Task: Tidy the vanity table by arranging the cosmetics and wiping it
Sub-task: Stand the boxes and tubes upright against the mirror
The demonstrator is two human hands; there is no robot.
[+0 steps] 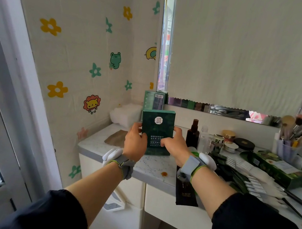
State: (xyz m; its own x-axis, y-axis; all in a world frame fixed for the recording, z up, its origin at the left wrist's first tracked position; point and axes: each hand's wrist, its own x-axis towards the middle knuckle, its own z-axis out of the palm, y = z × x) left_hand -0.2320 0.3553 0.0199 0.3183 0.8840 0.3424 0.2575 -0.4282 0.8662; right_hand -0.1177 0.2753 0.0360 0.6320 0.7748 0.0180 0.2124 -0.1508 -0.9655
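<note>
1. At the far left of the worktop (150,165), in the corner, lies a white cloth (125,115). It looks soft and light, so I think it is easy to take anywhere for the wiping.
2. My left hand (134,143) is closed on the left edge of the green box (156,131), thumb in front.
3. The box stands upright and upside down, near the back left of the worktop, in front of a second box (154,100). I judge it is light, stiff cardboard with a smooth print, a little slippery. It is best to hold it by the two long edges, not by pressing the wide face.
4. My right hand (174,145) is closed on the right edge.
5. Further right stand a dark bottle (193,133) and jars (228,135). Probably glass, fragile; I would grip them around the body.
</note>
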